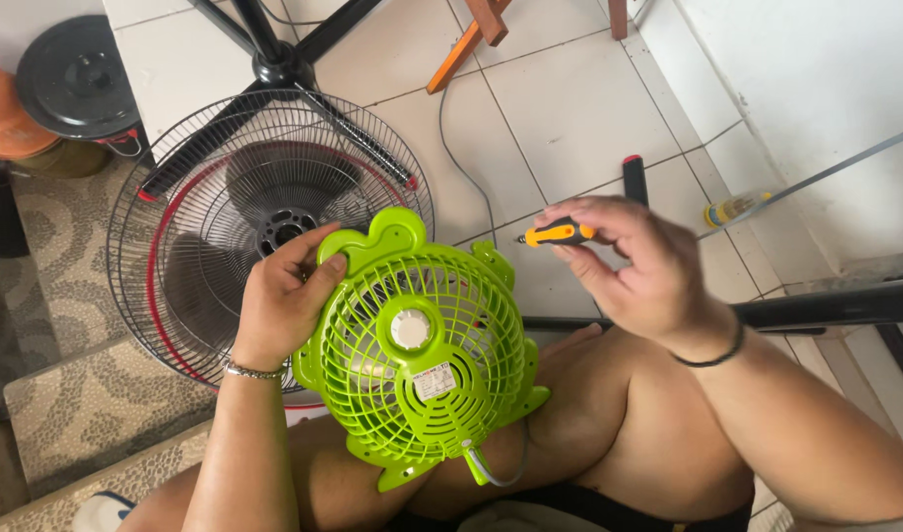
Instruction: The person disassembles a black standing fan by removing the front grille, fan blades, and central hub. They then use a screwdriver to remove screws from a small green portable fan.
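Observation:
A small lime-green fan (417,340) rests on my lap, its round grille facing up with a white hub in the middle. My left hand (282,300) grips the fan's upper left rim. My right hand (638,261) hovers to the right of the fan and holds a screwdriver (558,234) with an orange and black handle, its tip pointing left. A short pale cord stub leaves the bottom of the green fan.
A large black wire-grille fan (230,187) with a red rim lies on the floor behind the green one. A black-handled tool (635,180) lies on the white tiles. A grey cable (461,158), wooden legs (466,44) and a patterned mat (77,404) surround me.

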